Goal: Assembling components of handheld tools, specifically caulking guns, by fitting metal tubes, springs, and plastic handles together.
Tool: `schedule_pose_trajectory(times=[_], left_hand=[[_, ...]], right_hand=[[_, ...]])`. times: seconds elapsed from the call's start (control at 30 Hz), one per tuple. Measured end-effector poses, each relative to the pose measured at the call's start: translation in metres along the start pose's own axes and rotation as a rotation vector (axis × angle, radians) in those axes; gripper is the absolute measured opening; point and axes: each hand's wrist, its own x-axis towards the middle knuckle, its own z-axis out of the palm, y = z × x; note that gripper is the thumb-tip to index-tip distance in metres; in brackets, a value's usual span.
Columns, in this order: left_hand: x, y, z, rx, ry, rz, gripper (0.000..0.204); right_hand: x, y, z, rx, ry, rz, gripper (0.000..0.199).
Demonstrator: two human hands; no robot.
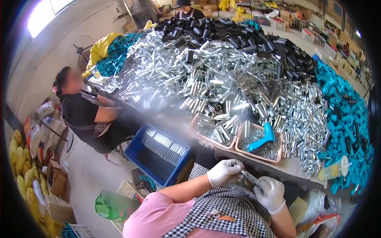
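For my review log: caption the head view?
Gloved left hand and right hand hold a small metal tube.

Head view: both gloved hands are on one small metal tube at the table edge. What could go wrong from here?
1. The tube, held between the left hand and right hand clear of the table, could slip and fall to the floor.
2. The tube pile slopes toward the trays; loose tubes may slide down.
3. The bottle near the edge could be knocked off.

white gloves, silver tubes, blue crate, teal scoop, black-white checked apron.
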Motion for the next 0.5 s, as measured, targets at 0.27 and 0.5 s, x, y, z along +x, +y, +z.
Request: schedule_pose_trajectory(times=[0.27, 0.5], left_hand=[[0.009, -0.019, 0.005, -0.262, -0.006, 0.052, 0.011], [0.004, 0.006, 0.010, -0.277, 0.027, 0.102, 0.016]], right_hand=[[0.004, -0.007, -0.004, -0.196, 0.100, -0.042, 0.018], [0.021, -0.001, -0.006, -0.140, 0.022, 0.071, 0.021]])
